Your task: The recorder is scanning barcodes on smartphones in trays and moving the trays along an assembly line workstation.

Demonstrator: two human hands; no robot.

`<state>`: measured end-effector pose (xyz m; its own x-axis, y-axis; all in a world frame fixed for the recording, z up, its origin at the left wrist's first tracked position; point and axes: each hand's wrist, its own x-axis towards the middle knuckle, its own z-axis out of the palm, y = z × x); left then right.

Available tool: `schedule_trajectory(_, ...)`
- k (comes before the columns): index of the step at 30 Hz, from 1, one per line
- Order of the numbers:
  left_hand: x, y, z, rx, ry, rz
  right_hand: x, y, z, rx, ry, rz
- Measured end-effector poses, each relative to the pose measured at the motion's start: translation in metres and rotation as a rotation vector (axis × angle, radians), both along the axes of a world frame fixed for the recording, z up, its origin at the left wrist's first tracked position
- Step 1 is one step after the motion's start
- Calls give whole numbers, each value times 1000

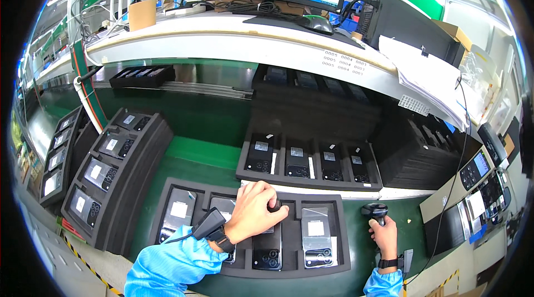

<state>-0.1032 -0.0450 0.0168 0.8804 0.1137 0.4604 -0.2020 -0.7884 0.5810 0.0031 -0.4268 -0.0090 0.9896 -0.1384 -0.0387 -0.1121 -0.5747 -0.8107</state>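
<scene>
Over the green desk we are wrapping our right hand around the handle of a black scanner, while our left hand is curling over the black foam tray, though we cannot tell whether its fingers are pinching anything. In that tray's slots we are seeing phones bearing white labels, their print too small for reading; rows of printed digits are marking the shelf edge.

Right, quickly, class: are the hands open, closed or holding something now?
Left hand: fingers curled over the black rectangular foam tray; whether it grips anything cannot be told.
Right hand: closed around a black handheld scanner.
</scene>
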Motion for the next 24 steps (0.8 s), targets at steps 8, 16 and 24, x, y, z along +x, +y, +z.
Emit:
schedule_trajectory(8,-2,-4,2,89,26,120,0,1,0,18,30,7)
schedule_trajectory(16,0,-2,1,15,25,67,-1,2,1,14,21,-11)
schedule_trajectory(24,2,-4,0,-75,-48,-61,-3,1,5,-15,23,-17)
